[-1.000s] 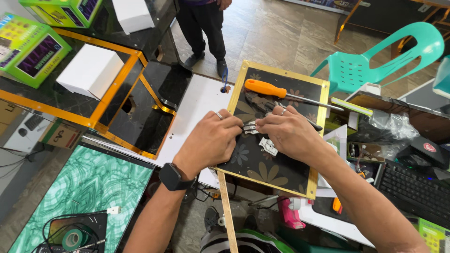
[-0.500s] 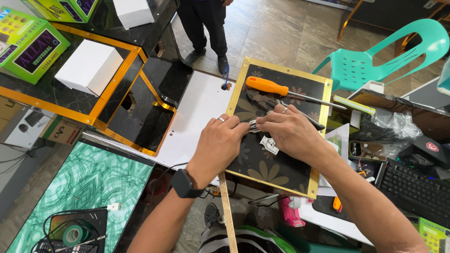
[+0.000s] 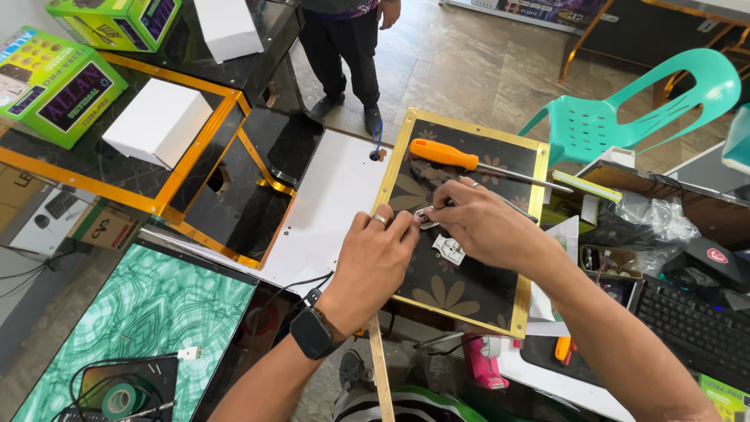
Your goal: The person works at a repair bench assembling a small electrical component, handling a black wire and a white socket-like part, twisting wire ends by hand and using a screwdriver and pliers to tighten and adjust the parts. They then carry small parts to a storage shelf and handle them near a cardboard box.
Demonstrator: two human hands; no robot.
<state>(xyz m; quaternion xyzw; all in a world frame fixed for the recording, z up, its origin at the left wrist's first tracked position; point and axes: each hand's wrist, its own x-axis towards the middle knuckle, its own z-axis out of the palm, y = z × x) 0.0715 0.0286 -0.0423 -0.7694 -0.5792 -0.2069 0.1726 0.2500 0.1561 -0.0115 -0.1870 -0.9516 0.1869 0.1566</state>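
While pinched between both hands, small metal part (image 3: 426,216) over dark flowered panel (image 3: 469,289). Left hand (image 3: 375,262), right hand (image 3: 480,227) closed on it. Orange screwdriver (image 3: 445,154) just beyond.

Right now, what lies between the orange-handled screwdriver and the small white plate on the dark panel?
In the head view, both hands: left hand and right hand pinch a small metal part between screwdriver and white plate.

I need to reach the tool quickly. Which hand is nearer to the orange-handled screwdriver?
Right. The right hand lies just below the orange-handled screwdriver, its fingers close under the shaft. The left hand is lower and further left, beside the small metal part.
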